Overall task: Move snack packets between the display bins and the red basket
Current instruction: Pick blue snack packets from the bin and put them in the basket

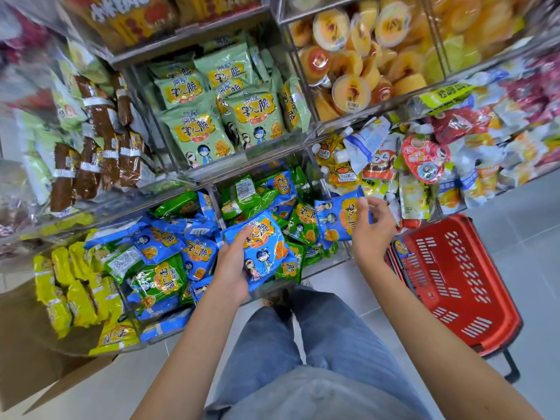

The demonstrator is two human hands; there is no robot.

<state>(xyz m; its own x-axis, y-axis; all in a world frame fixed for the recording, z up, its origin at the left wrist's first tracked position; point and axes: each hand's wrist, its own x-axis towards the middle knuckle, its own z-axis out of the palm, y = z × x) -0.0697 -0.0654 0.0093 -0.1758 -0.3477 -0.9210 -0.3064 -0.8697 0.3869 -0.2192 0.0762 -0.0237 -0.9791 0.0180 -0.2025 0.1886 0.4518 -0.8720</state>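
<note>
My left hand [231, 265] grips a blue snack packet [263, 247] over the low clear display bin [327, 265] of blue and green packets. Further right, my right hand [371, 231] pinches a second blue packet [336, 218] by its edge, above the same bin's right end. The red basket [457, 283] stands on the floor at the right, just beyond my right hand. One blue packet [401, 248] shows at its near left rim.
Clear bins stack above: pale green packets [218, 107], orange jelly cups [348, 56], pouch drinks [363, 159]. Brown bars [97, 137] and yellow packets [69, 286] fill bins at the left. A cardboard box [33, 353] sits low left. Grey floor tiles lie around my legs.
</note>
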